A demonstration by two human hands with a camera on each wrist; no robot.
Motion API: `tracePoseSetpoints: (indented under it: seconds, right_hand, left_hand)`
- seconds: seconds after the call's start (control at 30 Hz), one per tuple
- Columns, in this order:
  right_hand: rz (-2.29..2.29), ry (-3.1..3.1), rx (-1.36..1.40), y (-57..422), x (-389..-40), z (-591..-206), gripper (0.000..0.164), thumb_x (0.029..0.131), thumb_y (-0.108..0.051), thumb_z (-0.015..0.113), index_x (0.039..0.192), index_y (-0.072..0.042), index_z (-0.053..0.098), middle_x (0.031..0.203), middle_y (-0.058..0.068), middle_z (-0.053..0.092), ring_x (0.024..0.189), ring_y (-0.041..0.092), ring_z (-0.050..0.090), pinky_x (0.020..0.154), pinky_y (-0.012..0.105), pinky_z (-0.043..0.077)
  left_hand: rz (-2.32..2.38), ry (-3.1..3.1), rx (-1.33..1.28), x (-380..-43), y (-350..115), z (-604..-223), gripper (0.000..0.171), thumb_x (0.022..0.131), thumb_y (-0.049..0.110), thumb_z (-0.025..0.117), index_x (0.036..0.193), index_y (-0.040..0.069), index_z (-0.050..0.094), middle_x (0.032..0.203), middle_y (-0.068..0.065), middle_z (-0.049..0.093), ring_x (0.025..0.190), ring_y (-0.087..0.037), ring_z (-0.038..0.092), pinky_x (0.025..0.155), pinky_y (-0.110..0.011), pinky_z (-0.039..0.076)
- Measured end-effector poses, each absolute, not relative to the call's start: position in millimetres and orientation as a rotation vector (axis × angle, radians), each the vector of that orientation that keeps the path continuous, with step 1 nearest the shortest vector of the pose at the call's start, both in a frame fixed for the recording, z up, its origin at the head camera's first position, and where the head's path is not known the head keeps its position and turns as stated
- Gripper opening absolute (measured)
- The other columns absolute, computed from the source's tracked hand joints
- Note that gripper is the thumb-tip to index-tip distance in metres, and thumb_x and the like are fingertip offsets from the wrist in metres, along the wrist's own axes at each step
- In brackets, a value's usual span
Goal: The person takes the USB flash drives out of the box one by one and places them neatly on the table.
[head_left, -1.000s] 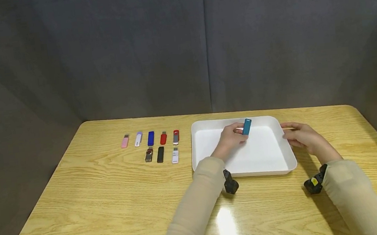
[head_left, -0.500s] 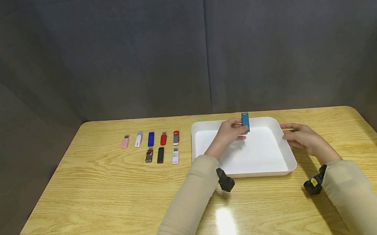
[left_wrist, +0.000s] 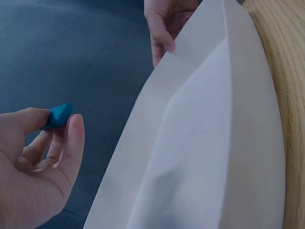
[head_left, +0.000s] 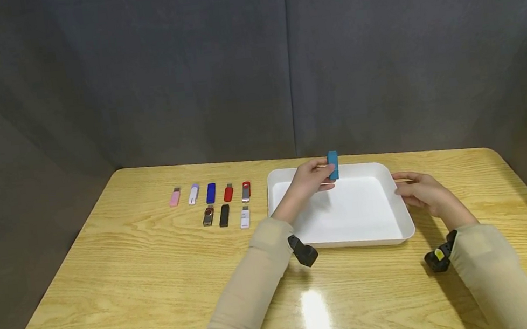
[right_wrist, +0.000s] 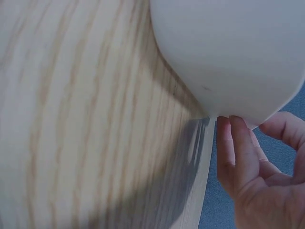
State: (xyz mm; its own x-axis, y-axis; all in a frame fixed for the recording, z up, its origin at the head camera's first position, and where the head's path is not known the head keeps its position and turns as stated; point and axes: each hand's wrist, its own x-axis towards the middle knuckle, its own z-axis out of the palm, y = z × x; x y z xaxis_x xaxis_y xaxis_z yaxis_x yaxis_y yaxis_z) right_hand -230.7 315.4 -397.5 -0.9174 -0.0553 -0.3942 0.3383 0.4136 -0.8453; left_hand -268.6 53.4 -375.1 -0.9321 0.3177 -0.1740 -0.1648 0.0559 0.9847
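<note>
My left hand (head_left: 308, 182) pinches a teal USB flash drive (head_left: 333, 164) between thumb and fingers, raised over the back part of a white tray (head_left: 360, 243). The left wrist view shows one end of the teal drive (left_wrist: 61, 115) poking out past the fingertips, beside the tray's long wall (left_wrist: 143, 124). On the tray's right side, my right hand (head_left: 428, 193) holds the short wall. In the right wrist view its fingers (right_wrist: 245, 152) lie against the outside of that wall, with the thumb at the rim.
Left of the tray, several USB flash drives lie in two rows. The back row has pink (head_left: 175, 197), white-and-purple (head_left: 193, 194), blue (head_left: 210, 193) and red (head_left: 229, 193) ones; a black one (head_left: 224, 216) is in front. Dark cloth (head_left: 196, 85) stands behind the table (head_left: 136, 287).
My left hand has moved left and back with the teal flash drive, which has turned more upright in the head view. The right hand and the tray have stayed in place.
</note>
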Motion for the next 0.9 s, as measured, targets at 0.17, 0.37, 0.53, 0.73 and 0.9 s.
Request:
tracePoseSetpoints:
  seconds: [0.17, 0.37, 0.53, 0.73, 0.9]
  right_hand:
    - [-1.51, 2.318, 0.243, 315.5, -230.8, -396.7, 0.066, 0.095, -0.014, 0.053, 0.149, 0.004, 0.02, 0.124, 0.008, 0.051, 0.079, -0.01, 0.058, 0.075, 0.013, 0.054]
    - [-1.496, 2.325, 0.257, 315.2, -231.5, -396.2, 0.066, 0.096, -0.014, 0.054, 0.15, 0.003, 0.021, 0.146, 0.027, 0.034, 0.079, -0.012, 0.055, 0.076, 0.013, 0.054]
    - [-1.495, 2.335, 0.272, 314.4, -231.8, -395.7, 0.065, 0.096, -0.013, 0.054, 0.149, 0.004, 0.021, 0.151, 0.029, 0.026, 0.079, -0.012, 0.053, 0.076, 0.012, 0.053]
    - [-1.479, 2.358, 0.251, 312.7, -229.4, -395.2, 0.063, 0.097, -0.014, 0.053, 0.149, 0.004, 0.022, 0.15, 0.03, 0.027, 0.08, -0.013, 0.052, 0.076, 0.012, 0.052]
    - [-1.47, 2.368, 0.238, 311.1, -227.2, -394.1, 0.062, 0.098, -0.015, 0.051, 0.149, 0.004, 0.022, 0.15, 0.03, 0.027, 0.083, -0.012, 0.051, 0.078, 0.011, 0.052]
  left_hand:
    - [1.949, 1.991, 0.138, -267.4, 43.5, -373.6, 0.04, 0.098, 0.015, 0.054, 0.135, 0.001, 0.049, 0.12, -0.022, 0.059, 0.11, -0.032, 0.062, 0.087, -0.027, 0.057]
    - [1.933, 2.01, 0.099, -268.5, 31.4, -370.7, 0.042, 0.098, 0.015, 0.053, 0.138, 0.002, 0.045, 0.124, -0.02, 0.057, 0.11, -0.03, 0.062, 0.088, -0.026, 0.056]
    - [1.908, 2.059, 0.091, -269.4, 21.4, -367.0, 0.041, 0.098, 0.014, 0.053, 0.137, 0.002, 0.046, 0.125, -0.02, 0.058, 0.106, -0.027, 0.062, 0.089, -0.027, 0.056]
    - [1.905, 2.089, 0.115, -266.8, 3.4, -363.4, 0.043, 0.098, 0.011, 0.052, 0.139, 0.002, 0.041, 0.126, -0.022, 0.056, 0.111, -0.032, 0.061, 0.092, -0.03, 0.055]
    - [1.901, 2.121, 0.112, -263.9, -14.1, -361.7, 0.044, 0.098, 0.01, 0.052, 0.14, 0.005, 0.04, 0.124, -0.021, 0.055, 0.108, -0.03, 0.061, 0.093, -0.031, 0.055]
